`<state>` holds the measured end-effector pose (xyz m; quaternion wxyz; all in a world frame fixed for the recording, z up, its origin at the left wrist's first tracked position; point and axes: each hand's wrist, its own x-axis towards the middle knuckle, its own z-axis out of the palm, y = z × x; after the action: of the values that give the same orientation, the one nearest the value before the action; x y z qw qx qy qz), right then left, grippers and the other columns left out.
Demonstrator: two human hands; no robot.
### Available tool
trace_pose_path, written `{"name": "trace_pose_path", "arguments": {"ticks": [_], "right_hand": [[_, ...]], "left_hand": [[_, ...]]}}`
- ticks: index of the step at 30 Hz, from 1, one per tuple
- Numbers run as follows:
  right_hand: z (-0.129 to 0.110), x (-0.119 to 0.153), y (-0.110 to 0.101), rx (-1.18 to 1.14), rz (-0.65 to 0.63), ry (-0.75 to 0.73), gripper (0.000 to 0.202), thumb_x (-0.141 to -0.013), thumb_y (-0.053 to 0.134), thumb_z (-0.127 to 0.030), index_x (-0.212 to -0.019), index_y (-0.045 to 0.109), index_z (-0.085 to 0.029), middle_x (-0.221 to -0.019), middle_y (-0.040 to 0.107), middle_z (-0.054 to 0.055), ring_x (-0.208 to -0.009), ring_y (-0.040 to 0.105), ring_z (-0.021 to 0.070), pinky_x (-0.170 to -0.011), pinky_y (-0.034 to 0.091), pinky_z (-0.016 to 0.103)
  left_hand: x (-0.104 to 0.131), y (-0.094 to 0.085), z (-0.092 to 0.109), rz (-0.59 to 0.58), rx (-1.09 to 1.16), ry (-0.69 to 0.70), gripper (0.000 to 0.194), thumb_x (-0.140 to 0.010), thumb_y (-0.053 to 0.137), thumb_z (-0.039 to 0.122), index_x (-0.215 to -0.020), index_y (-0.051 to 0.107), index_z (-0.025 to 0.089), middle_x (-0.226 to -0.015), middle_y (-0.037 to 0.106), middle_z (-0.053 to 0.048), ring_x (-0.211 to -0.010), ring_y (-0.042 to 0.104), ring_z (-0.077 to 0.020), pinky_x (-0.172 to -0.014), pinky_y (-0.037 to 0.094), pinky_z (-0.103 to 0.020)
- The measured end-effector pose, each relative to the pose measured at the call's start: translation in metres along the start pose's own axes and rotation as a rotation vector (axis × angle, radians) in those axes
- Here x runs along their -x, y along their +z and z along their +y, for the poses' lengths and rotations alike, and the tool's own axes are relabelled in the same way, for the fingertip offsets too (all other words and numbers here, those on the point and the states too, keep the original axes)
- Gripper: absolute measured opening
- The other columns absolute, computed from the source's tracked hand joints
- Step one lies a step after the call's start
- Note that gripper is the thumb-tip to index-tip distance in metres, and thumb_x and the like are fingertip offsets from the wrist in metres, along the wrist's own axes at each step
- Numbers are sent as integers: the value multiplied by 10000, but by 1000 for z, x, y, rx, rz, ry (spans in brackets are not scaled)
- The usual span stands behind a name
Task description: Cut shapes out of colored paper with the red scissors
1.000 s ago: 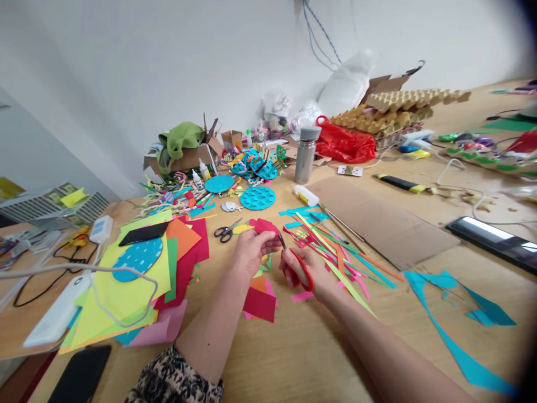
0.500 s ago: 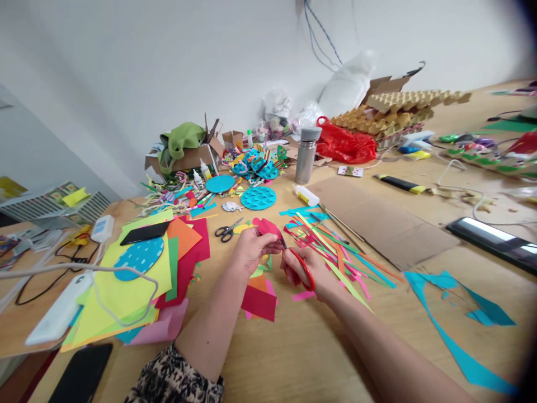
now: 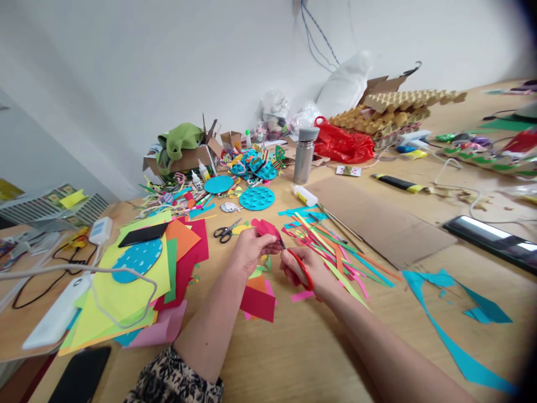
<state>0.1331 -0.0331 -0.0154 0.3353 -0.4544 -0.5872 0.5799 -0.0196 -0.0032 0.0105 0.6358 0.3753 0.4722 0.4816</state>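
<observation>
A small piece of red paper (image 3: 265, 228) is pinched in my left hand (image 3: 252, 249), near the middle of the table. My right hand (image 3: 305, 267) is closed on the handles of red scissors (image 3: 302, 270), whose blades point up and left and meet the red paper. Below my hands lie red and orange paper pieces (image 3: 258, 303). Thin coloured paper strips (image 3: 335, 252) are spread just right of my right hand. Black-handled scissors (image 3: 225, 232) rest to the left, behind my left forearm.
Stacked coloured sheets (image 3: 138, 291) with a phone lie at the left. Blue discs (image 3: 257, 198), a steel bottle (image 3: 304, 157) and a glue bottle (image 3: 305, 195) stand or lie behind. Cardboard (image 3: 377, 224) and blue scraps (image 3: 453, 347) are at the right.
The whole view has shifted very slightly. Both hands keep nearly the same pose, with the scissor blades still at the red paper.
</observation>
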Motion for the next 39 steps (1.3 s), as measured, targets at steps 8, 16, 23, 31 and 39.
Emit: {"name": "trace_pose_path", "arguments": {"ticks": [8,16,23,31,39], "right_hand": [[2,0,-1,15,-6,-21,600,-770,538,-761,-616,542,-181,-419,508,-14,-359,405,89,-377,261,211],[4,-2,0,9,-3,-9,589,-761,559,-752,-605,532,-185,-409,505,-13,-357,407,91,-379,266,214],[4,-1,0,3,-1,-12,573,-775,554,-731,-613,538,-181,-410,512,-10,-363,420,90,-376,271,206],[3,-1,1,-7,7,13,561,-744,592,-722,-596,532,-184,-387,495,-22,-328,377,76,-352,239,199],[1,-1,1,-20,25,27,552,-709,628,-716,-586,526,-188,-370,468,-35,-321,383,78,-346,235,197]], "left_hand": [[-1,0,-1,1,-4,-1,95,-589,700,163,-657,687,98,-620,696,-66,-552,654,-144,-587,542,-242],[-1,0,0,1,-7,-1,99,-588,697,164,-659,683,96,-629,697,-72,-560,659,-147,-594,543,-242],[-1,-1,0,-5,-1,-7,105,-576,700,172,-651,683,99,-622,698,-71,-555,657,-150,-587,543,-244],[0,0,0,-15,-2,-10,106,-585,698,171,-657,681,95,-630,699,-80,-556,656,-151,-597,542,-250],[-1,-2,-1,-20,3,-7,109,-588,713,174,-659,681,98,-624,696,-74,-556,658,-149,-593,542,-245]]}}
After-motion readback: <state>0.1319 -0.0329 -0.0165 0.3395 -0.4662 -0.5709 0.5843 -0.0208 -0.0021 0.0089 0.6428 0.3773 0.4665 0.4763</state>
